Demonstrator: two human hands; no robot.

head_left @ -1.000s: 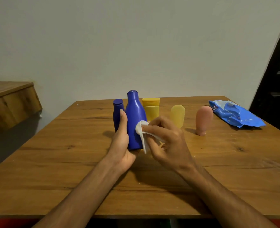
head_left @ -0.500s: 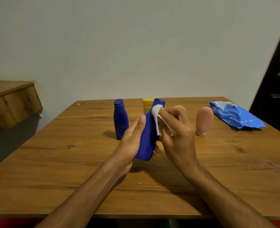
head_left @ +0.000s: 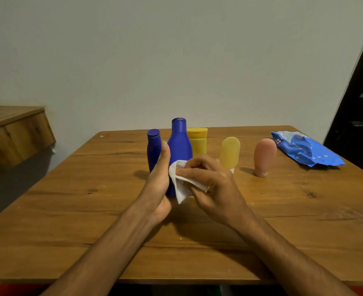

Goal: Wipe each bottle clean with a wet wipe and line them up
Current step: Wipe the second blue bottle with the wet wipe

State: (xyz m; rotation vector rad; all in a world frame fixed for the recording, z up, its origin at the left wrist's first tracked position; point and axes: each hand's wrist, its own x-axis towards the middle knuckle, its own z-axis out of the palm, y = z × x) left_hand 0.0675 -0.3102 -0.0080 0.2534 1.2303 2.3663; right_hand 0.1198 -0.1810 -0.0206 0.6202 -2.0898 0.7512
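Note:
A tall blue bottle (head_left: pixel 179 144) stands upright at the middle of the wooden table (head_left: pixel 69 206). My left hand (head_left: pixel 158 182) grips its lower body from the left, thumb pointing up. My right hand (head_left: pixel 210 184) pinches a white wet wipe (head_left: pixel 179 186) and presses it against the bottle's lower right side. Behind stand a smaller blue bottle (head_left: pixel 153 146), a yellow tube (head_left: pixel 197 141), a pale yellow tube (head_left: pixel 230 151) and a pink tube (head_left: pixel 264 155).
A blue wet wipe pack (head_left: pixel 304 149) lies at the table's far right. A wooden ledge (head_left: pixel 12 129) juts out at the left. A dark door frame (head_left: pixel 359 107) rises at the right, and a plain wall stands behind the table.
The tall blue bottle went from tilted right and lifted to upright on the table. My right hand slid the wipe from the bottle's neck down to its lower body.

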